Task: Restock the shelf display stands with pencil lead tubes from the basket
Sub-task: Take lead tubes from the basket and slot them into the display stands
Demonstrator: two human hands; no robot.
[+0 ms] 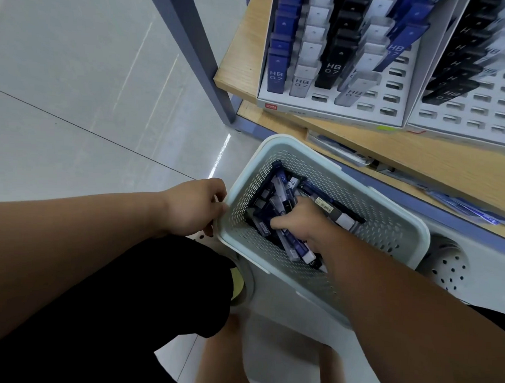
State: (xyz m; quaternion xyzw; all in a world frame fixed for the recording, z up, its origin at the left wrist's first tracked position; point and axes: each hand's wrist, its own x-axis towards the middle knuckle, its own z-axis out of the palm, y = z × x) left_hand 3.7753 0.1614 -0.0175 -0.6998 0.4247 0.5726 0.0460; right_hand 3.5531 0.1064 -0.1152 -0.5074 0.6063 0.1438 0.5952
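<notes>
A pale perforated basket (394,226) sits low in front of me with several blue, black and clear pencil lead tubes (277,189) piled in its bottom. My left hand (195,207) grips the basket's left rim. My right hand (299,222) is down inside the basket, fingers closed around a few tubes. On the wooden shelf above stand two white slotted display stands. The left stand (330,108) holds rows of blue, clear and black tubes marked HB 07, with open slots along its front. The right stand (480,117) holds black tubes and is blurred.
A grey-blue shelf post (194,49) rises left of the wooden shelf (420,161). The basket rests on a white stool (450,269). Flat packets (462,203) lie on the lower shelf. Pale tiled floor (76,82) spreads to the left. My black-clad knee (131,287) is below.
</notes>
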